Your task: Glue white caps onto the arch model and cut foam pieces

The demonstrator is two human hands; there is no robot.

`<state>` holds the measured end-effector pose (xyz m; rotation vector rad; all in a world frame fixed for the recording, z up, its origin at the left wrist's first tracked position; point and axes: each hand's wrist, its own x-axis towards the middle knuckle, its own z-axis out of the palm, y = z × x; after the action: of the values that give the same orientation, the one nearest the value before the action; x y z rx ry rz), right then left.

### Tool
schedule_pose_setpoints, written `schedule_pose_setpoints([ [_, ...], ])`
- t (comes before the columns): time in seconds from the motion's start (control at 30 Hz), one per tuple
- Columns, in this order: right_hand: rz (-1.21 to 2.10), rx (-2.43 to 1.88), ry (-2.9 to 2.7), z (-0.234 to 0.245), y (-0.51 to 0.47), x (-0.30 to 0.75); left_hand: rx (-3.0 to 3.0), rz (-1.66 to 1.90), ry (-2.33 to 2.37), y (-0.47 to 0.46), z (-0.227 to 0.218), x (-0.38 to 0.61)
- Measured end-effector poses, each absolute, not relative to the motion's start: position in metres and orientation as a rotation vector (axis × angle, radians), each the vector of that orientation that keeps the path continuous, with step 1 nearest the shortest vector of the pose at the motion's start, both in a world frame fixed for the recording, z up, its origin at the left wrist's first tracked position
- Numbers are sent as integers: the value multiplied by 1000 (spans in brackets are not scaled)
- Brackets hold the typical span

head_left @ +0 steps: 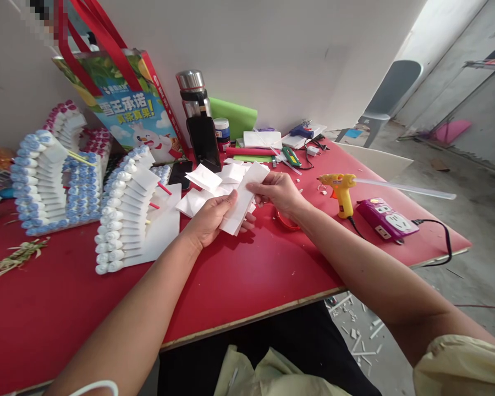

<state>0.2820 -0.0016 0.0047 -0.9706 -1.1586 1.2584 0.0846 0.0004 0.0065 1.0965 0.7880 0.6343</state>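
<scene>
A folded white paper strip (244, 201) is held between my two hands above the red table. My left hand (214, 217) grips its left side, thumb on top and fingers underneath. On the right edge, near the top, my right hand (278, 191) pinches the same strip. Behind it lie several folded white paper pieces (204, 177), partly covered by the strip and my hands. Left of my left hand stands a curved stepped model (126, 209) with white rolled tips and white card steps. A red ring (286, 221), perhaps a tape roll, sits partly hidden under my right wrist.
A yellow glue gun (343, 192) and a purple power strip (390, 220) with a cord are on the right. Behind stand a thermos (193, 93), a phone (204, 140) and a colourful bag (136, 110). A blue-tipped model (45, 181) is at left. A green cutter (291, 157) lies behind.
</scene>
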Motion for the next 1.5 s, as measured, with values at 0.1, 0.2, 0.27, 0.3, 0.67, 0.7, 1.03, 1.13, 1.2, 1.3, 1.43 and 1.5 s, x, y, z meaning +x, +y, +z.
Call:
schedule_pose_setpoints([
  [0.1,1261,-971,-1166,5,-2,281,1102,661,790,0,7,86],
  [0.2,1281,-959,-1152,6,-3,278,1172,698,830,-2,9,89],
  [0.27,1304,-956,-1127,7,-5,277,1218,722,860,-3,10,90],
  [0.3,1312,-954,-1111,8,-5,276,1229,728,866,-3,10,90],
  [0.67,1524,-961,-1003,4,-4,279,1249,588,870,-3,8,86],
  [0.7,1533,-962,-989,4,-5,278,1257,565,868,-4,9,86],
  [1.03,1247,-1095,-1051,4,7,299,1294,473,829,-4,11,83],
  [1.13,850,-1380,-1271,20,2,317,1282,472,843,-3,12,81],
  [1.2,452,-1693,-1582,33,-6,328,1271,493,864,-2,12,80],
  [1.3,170,-2151,-1994,43,-23,334,1266,538,875,0,12,78],
  [1.43,151,-2416,-2214,33,-42,326,1273,567,849,2,12,77],
  [1.5,189,-2438,-2194,26,-46,322,1278,588,841,1,13,77],
])
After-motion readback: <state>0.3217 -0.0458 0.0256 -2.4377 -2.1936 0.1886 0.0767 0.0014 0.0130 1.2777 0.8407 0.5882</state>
